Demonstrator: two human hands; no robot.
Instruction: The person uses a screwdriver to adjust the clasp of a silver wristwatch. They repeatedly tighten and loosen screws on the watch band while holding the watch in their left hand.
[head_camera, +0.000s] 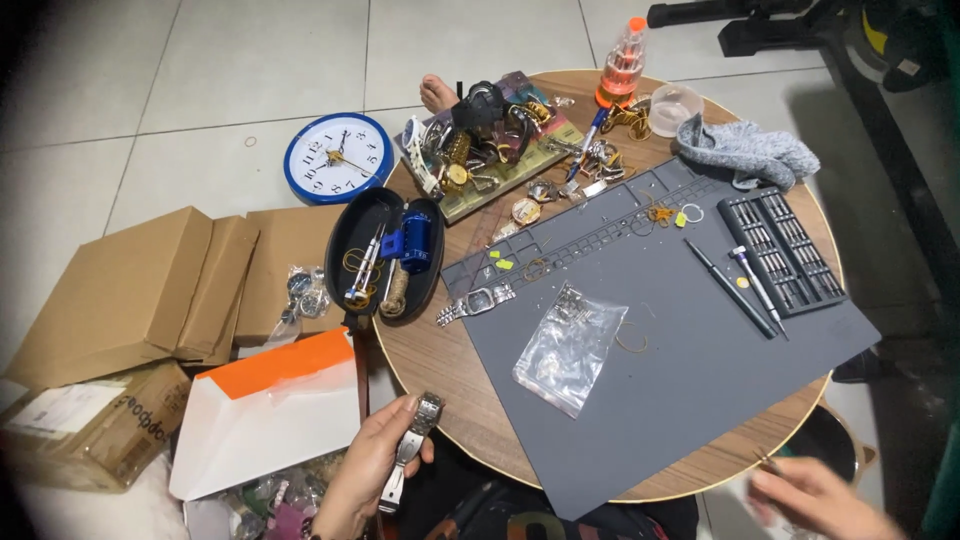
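Left hand (372, 470) fingers grasping metal watch (410, 450), right hand (815, 497) blurred, cut off, grip unclear, near round table (450, 370)

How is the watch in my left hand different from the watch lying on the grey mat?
The watch in the left hand is held off the table, hanging over its edge; the watch on the grey mat lies flat at the grey mat corner, untouched. The held one shows mostly its band; the other shows a rectangular face. Both look silver metal.

Round wooden table (450, 370), grey work mat (680, 350) across it, black oval tray (350, 235) at its left edge, grey cloth (745, 148), orange bottle (622, 62), heaped watches (485, 135), tiled floor (230, 60) bearing blue wall clock (338, 157), cardboard boxes (130, 290).
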